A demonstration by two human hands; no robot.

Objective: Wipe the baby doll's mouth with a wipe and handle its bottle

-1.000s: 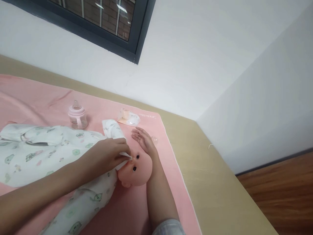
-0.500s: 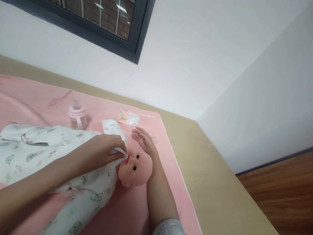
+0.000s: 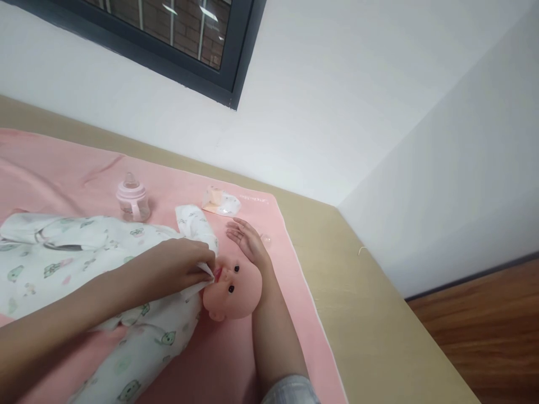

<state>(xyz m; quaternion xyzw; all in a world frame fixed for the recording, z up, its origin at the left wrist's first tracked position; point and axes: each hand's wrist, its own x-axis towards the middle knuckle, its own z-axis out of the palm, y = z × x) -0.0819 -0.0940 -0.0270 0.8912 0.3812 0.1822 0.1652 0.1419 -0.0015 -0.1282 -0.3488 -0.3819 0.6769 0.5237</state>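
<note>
A baby doll (image 3: 232, 292) lies on its back on a pink mat (image 3: 236, 359), dressed in a white suit (image 3: 84, 264) printed with small green animals. My left hand (image 3: 177, 266) pinches a small white wipe (image 3: 205, 273) and holds it against the doll's mouth and chin. My right hand (image 3: 248, 242) lies flat, fingers stretched out, against the top of the doll's head, with my forearm running along the mat beside it.
A pink baby bottle (image 3: 133, 200) stands upright on the mat behind the doll. A small opened packet (image 3: 220, 203) lies near the mat's far corner. The mat covers a tan table (image 3: 370, 314) that sits in a white-walled corner; wooden floor shows at right.
My left hand drew the wipe from near the doll's eyes down to its mouth, uncovering the red lips. The right hand has stayed on the head.
</note>
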